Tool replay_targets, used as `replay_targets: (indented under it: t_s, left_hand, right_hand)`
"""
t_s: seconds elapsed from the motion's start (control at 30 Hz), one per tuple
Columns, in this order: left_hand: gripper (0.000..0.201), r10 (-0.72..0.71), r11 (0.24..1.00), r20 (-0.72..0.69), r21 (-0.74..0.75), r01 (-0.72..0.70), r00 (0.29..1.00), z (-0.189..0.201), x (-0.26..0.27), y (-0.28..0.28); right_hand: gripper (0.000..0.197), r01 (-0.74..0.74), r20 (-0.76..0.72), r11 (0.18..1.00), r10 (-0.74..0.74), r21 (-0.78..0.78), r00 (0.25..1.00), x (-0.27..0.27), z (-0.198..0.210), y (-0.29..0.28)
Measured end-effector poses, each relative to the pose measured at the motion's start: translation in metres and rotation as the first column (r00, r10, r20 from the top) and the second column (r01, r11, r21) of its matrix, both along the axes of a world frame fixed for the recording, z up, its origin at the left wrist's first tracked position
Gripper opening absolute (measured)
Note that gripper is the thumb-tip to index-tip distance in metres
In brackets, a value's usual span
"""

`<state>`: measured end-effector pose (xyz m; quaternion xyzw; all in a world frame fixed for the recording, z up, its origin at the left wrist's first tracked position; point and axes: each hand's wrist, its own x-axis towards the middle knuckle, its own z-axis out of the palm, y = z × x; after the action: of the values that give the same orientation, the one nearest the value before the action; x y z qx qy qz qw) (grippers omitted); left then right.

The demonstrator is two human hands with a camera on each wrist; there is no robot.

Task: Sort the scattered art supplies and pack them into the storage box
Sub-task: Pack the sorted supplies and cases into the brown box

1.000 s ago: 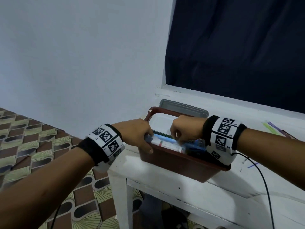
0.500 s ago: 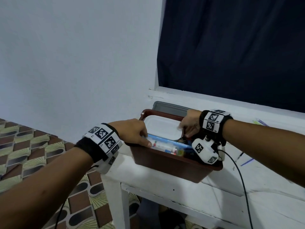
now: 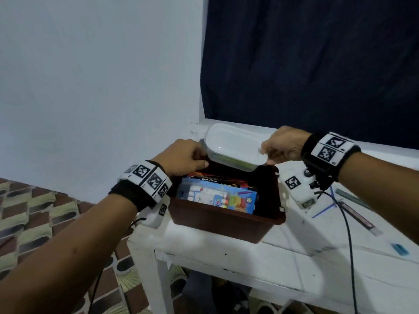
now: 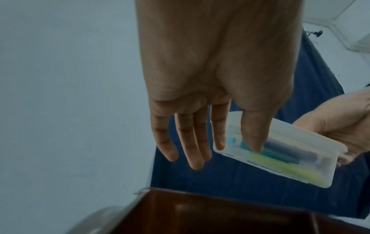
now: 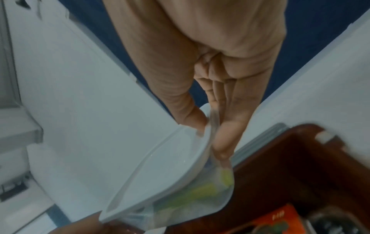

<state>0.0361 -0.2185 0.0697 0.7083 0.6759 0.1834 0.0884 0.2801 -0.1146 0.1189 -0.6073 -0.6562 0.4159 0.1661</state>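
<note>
A brown storage box (image 3: 226,223) (image 4: 220,213) (image 5: 290,158) stands near the left end of a white table (image 3: 226,252). Inside lie a blue pack of markers (image 3: 215,197) and a dark pack (image 3: 217,180) behind it. A clear lidded case (image 3: 235,148) (image 4: 280,155) (image 5: 170,166) with green and dark markers hangs above the box's back edge. My left hand (image 3: 183,159) (image 4: 200,126) holds its left end between thumb and forefinger. My right hand (image 3: 283,143) (image 5: 210,126) pinches its right end.
Right of the box on the table lie a long ruler (image 3: 358,218), a thin blue pen (image 3: 324,210) and a small blue piece (image 3: 400,248). A grey lid (image 5: 260,142) leans behind the box. The table ends just left of the box, over a patterned floor (image 3: 34,211).
Both hands left the marker pack in the box. They took the clear case by its ends at the back of the box and raised it above the rim.
</note>
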Motion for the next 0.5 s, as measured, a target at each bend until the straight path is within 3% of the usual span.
replay_targets:
  t_s: [0.13, 0.3, 0.5]
  left_hand:
    - [0.056, -0.045, 0.992, 0.168, 0.128, 0.024, 0.985, 0.023, 0.06, 0.022]
    - [0.069, -0.211, 0.977, 0.199, 0.07, 0.201, 0.957, 0.034, 0.171, 0.052]
    - [0.073, -0.276, 0.947, 0.285, -0.081, 0.31, 0.918, -0.011, 0.31, 0.069]
  right_hand:
    - [0.016, 0.045, -0.087, 0.999, -0.043, 0.02, 0.995, 0.07, 0.012, -0.001]
    - [0.022, 0.152, -0.102, 0.988, -0.15, 0.013, 0.983, 0.18, 0.004, -0.007]
    - [0.032, 0.254, 0.014, 0.966, -0.253, -0.058, 0.967, 0.321, -0.022, -0.026]
